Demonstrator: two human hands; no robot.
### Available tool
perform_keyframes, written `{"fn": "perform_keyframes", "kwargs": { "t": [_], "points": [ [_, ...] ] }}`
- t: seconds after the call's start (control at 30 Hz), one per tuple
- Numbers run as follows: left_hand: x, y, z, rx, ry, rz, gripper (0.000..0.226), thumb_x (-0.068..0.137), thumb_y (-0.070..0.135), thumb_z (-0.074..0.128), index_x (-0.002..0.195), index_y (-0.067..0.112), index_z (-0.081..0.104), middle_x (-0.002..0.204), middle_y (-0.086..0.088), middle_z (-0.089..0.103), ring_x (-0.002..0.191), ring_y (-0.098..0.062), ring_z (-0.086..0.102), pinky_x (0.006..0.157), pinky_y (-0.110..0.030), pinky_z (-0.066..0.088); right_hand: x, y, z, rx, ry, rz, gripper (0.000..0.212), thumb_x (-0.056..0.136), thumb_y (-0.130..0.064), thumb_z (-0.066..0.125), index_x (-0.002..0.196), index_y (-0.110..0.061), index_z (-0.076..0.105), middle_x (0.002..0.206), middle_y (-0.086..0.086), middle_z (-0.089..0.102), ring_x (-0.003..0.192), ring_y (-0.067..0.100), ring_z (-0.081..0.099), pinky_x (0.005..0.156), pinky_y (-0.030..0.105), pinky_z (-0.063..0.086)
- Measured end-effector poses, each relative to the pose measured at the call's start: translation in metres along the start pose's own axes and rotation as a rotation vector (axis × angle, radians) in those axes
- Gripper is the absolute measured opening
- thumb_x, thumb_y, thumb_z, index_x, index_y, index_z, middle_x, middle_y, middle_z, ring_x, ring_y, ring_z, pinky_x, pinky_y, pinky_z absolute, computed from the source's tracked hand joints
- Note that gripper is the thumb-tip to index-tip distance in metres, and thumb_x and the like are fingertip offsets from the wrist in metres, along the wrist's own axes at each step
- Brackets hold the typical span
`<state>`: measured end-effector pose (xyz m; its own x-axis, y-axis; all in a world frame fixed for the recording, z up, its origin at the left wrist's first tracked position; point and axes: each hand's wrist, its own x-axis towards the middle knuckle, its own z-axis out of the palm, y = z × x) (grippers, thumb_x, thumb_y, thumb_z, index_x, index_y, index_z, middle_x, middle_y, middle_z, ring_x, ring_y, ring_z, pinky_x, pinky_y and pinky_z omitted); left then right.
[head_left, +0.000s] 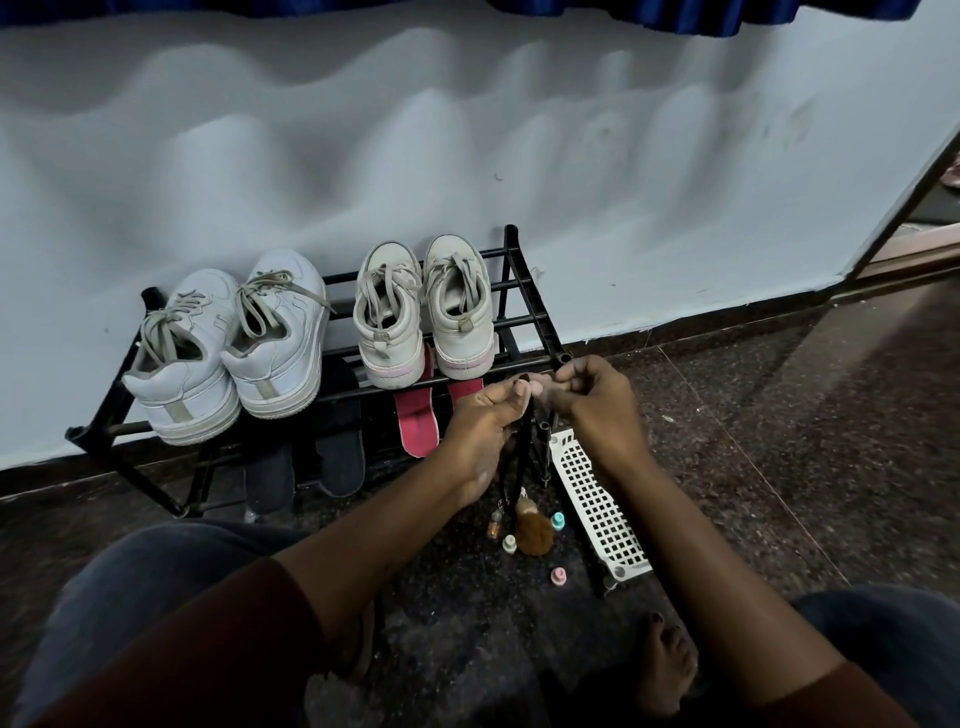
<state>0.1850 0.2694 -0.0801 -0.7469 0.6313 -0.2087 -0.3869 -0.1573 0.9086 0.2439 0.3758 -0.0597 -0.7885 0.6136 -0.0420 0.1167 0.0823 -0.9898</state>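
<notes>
Seated person at a black shoe rack (525, 291) on a speckled floor (779, 441). The left hand (485, 426) grasps a black rod (521, 460) near its upper end, fingers curled round it. The rod stands nearly upright, its lower part hanging below the palm towards the floor. The right hand (597, 402), fingers curled, pinches the rod's top end, and its fingertips meet those of the left hand. Both hands are just in front of the rack's right front corner, so the rod lies between them and close beside the rack's corner post. On the top tier stand a pair of white sneakers (228, 348) and, to their right, a pair of cream sneakers (423, 312). Red insoles (418, 421) and black insoles (340, 452) lean beneath. A white perforated panel (597, 506) lies on the floor under the right forearm. A brown pom-pom (534, 531) and small coloured caps (558, 575) lie near the rod's lower end.
</notes>
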Motion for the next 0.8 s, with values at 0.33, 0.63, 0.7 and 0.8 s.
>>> {"fn": "perform_keyframes", "kwargs": {
  "t": [0.33, 0.63, 0.7, 0.8],
  "points": [
    [0.01, 0.012, -0.007, 0.033, 0.078, 0.022, 0.014, 0.09, 0.021, 0.054, 0.092, 0.017, 0.068, 0.089, 0.002, 0.065, 0.061, -0.009, 0.052, 0.049, -0.016, 0.042, -0.009, 0.022, 0.016, 0.209, -0.322, 0.079, 0.026, 0.096, -0.01, 0.047, 0.079, 0.003, 0.063, 0.067, 0.007, 0.062, 0.066, 0.021, 0.055, 0.068, 0.033, 0.043],
    [0.017, 0.023, -0.025, -0.4, 0.299, -0.009, 0.014, 0.096, 0.016, 0.048, 0.09, 0.013, 0.06, 0.066, 0.004, 0.057, 0.052, -0.004, 0.055, 0.072, -0.033, 0.052, -0.004, 0.027, 0.004, 0.297, -0.477, 0.268, 0.021, 0.093, -0.005, 0.049, 0.106, 0.007, 0.062, 0.058, 0.0, 0.046, 0.043, 0.004, 0.037, 0.057, 0.023, 0.04],
    [0.019, 0.026, -0.032, -0.461, 0.36, 0.001, 0.014, 0.096, 0.015, 0.048, 0.089, 0.012, 0.06, 0.068, 0.003, 0.051, 0.047, -0.003, 0.051, 0.068, -0.029, 0.05, -0.003, 0.028, -0.002, 0.249, -0.488, 0.284, 0.022, 0.092, -0.002, 0.05, 0.108, 0.007, 0.062, 0.055, -0.001, 0.046, 0.044, 0.006, 0.035, 0.052, 0.021, 0.038],
    [0.021, 0.029, -0.042, -0.497, 0.427, 0.032, 0.016, 0.097, 0.013, 0.047, 0.087, 0.012, 0.06, 0.067, 0.003, 0.049, 0.044, -0.002, 0.046, 0.055, -0.019, 0.041, -0.001, 0.03, -0.011, 0.152, -0.462, 0.301, 0.019, 0.091, 0.001, 0.05, 0.104, 0.004, 0.064, 0.056, 0.002, 0.047, 0.045, 0.006, 0.037, 0.048, 0.021, 0.038]
  ]
}}
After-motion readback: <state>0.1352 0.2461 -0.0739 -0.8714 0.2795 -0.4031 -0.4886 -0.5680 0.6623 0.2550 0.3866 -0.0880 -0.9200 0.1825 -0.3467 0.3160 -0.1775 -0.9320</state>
